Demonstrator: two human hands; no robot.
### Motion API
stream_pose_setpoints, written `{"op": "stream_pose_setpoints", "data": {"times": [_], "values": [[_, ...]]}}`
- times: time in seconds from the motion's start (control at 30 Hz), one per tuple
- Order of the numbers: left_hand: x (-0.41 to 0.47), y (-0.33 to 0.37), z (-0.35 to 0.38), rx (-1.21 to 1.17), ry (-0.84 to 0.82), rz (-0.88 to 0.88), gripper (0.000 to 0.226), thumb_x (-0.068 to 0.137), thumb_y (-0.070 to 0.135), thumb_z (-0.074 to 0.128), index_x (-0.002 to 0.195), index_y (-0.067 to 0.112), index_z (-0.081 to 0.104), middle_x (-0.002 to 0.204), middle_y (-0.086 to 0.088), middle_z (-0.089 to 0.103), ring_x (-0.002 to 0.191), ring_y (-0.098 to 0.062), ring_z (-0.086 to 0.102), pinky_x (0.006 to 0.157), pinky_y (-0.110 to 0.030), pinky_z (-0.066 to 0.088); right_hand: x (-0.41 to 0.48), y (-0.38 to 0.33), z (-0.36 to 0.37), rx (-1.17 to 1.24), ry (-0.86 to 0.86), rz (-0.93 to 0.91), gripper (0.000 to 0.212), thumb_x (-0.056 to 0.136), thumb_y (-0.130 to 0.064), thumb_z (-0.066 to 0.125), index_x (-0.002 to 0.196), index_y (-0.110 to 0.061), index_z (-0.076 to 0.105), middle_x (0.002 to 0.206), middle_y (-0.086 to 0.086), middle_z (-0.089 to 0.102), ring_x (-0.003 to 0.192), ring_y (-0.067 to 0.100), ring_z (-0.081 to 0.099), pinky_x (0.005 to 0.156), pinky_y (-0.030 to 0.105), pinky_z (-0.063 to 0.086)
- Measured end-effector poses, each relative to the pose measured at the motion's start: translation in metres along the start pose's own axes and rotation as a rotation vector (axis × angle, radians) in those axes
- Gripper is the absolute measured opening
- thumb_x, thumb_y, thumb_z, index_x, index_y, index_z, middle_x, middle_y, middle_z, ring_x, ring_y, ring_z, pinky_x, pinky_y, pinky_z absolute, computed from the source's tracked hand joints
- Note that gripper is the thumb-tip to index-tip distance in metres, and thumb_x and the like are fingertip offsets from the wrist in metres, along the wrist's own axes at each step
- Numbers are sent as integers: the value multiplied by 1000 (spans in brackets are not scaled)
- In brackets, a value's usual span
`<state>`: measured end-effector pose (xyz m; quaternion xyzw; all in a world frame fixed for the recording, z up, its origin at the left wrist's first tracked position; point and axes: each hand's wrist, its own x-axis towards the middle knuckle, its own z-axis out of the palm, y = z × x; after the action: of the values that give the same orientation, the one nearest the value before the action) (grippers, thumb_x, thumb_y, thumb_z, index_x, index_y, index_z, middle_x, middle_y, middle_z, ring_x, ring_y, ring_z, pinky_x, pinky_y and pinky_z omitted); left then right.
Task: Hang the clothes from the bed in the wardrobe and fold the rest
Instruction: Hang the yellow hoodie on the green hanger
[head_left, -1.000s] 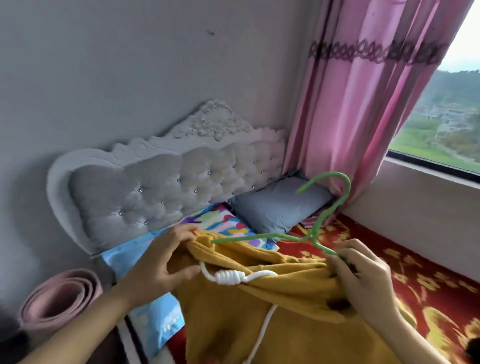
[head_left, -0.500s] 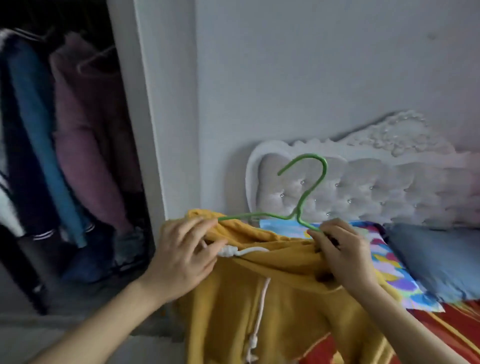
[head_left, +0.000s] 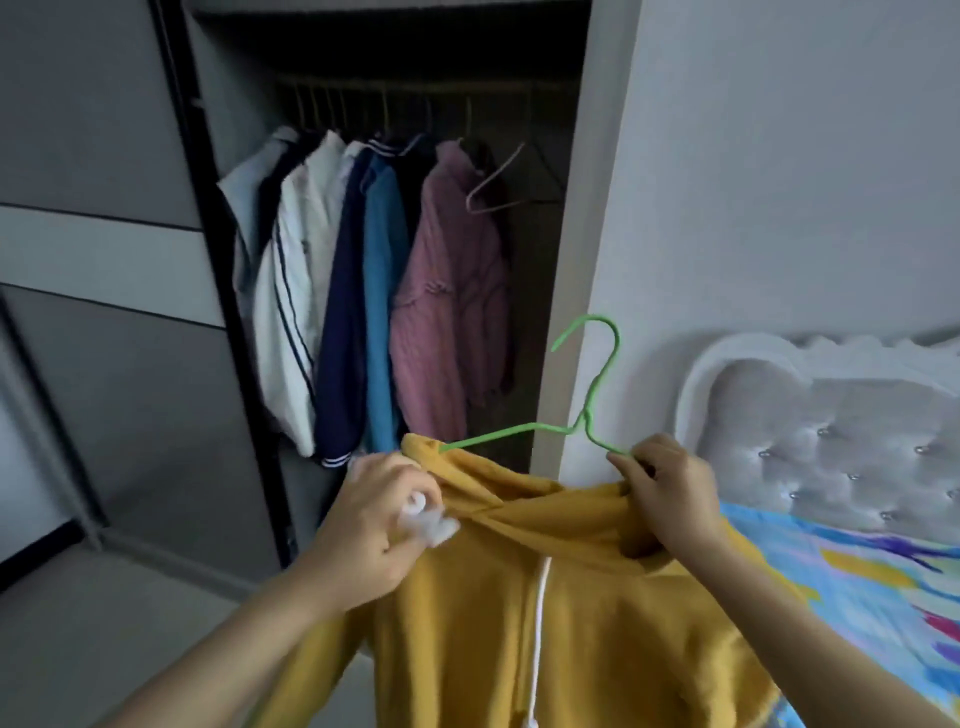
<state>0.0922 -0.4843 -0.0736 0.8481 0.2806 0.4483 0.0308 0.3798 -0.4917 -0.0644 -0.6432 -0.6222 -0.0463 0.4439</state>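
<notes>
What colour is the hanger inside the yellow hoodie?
Green hanger, clearest in the head view.

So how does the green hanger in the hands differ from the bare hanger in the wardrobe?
The green hanger is bright green; the bare hanger looks pale pinkish. The green hanger has one arm inside the yellow hoodie; the bare hanger carries nothing. The right hand grips the green hanger outside the wardrobe; the bare hanger hangs inside it. Both are thin hangers.
</notes>
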Motion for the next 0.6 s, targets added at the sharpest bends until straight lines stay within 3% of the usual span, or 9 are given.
{"op": "stream_pose_setpoints", "data": {"times": [0.1, 0.13, 0.2, 0.27, 0.33, 0.4, 0.47, 0.5, 0.6], "values": [[-41, -43, -29, 369, -384, 267, 34, 74, 31, 61, 108, 32, 57, 100, 5, 66, 102, -12, 59, 89, -35, 45, 3, -47, 42, -21, -55, -57, 23, 87, -17, 64, 66, -10, 63, 69, -4, 49, 57, 4, 44, 53, 12, 31], [-53, -57, -34, 506, -483, 302, 44, 73, 45, 61, 116, 35, 58, 113, 6, 65, 111, -15, 59, 91, -35, 50, 4, -58, 52, -25, -64, -65, 20, 88, -17, 64, 71, -5, 66, 71, -2, 51, 59, 4, 45, 54, 11, 32], [-73, -80, -48, 710, -604, 232, 68, 72, 75, 40, 127, 38, 53, 132, 1, 56, 123, -19, 51, 89, -37, 52, 8, -77, 65, -38, -79, -68, 18, 88, -17, 63, 77, -2, 68, 75, -1, 53, 61, 8, 47, 56, 10, 34], [-74, -100, -64, 733, -508, 60, 79, 71, 81, 29, 133, 34, 44, 140, -5, 46, 128, -24, 42, 87, -40, 52, 12, -92, 72, -36, -80, -56, 17, 87, -16, 63, 81, -2, 68, 76, 0, 54, 65, 11, 51, 57, 12, 36], [-54, -124, -79, 666, -331, -164, 78, 77, 75, 30, 137, 25, 39, 141, -13, 41, 127, -28, 36, 87, -45, 51, 18, -105, 76, -17, -62, -25, 15, 86, -16, 64, 81, -2, 68, 76, 1, 56, 65, 13, 53, 57, 14, 37], [-23, -150, -90, 530, -193, -320, 79, 82, 66, 41, 146, 23, 27, 147, -13, 36, 133, -30, 34, 100, -48, 39, 30, -117, 79, 9, -41, 11, 14, 86, -17, 65, 81, -4, 68, 76, 2, 59, 67, 14, 54, 59, 17, 40], [5, -174, -90, 332, -207, -373, 80, 86, 52, 56, 148, 30, 12, 151, 1, 30, 136, -18, 31, 108, -38, 29, 40, -127, 76, 48, -57, 88, 15, 86, -20, 64, 81, -7, 68, 77, 4, 61, 71, 17, 57, 62, 22, 44], [20, -186, -86, 252, -209, -358, 76, 88, 45, 57, 148, 31, 14, 150, 6, 32, 134, -15, 34, 107, -34, 30, 50, -130, 75, 66, -69, 132, 16, 87, -21, 63, 80, -7, 68, 76, 4, 62, 71, 19, 57, 61, 23, 44], [50, -204, -72, 335, -211, -293, 60, 93, 40, 50, 146, 31, 23, 145, 7, 36, 130, -16, 37, 103, -34, 35, 73, -135, 68, 182, -64, 289, 23, 86, -21, 65, 68, -6, 66, 67, 7, 60, 65, 21, 56, 51, 23, 40]]}}
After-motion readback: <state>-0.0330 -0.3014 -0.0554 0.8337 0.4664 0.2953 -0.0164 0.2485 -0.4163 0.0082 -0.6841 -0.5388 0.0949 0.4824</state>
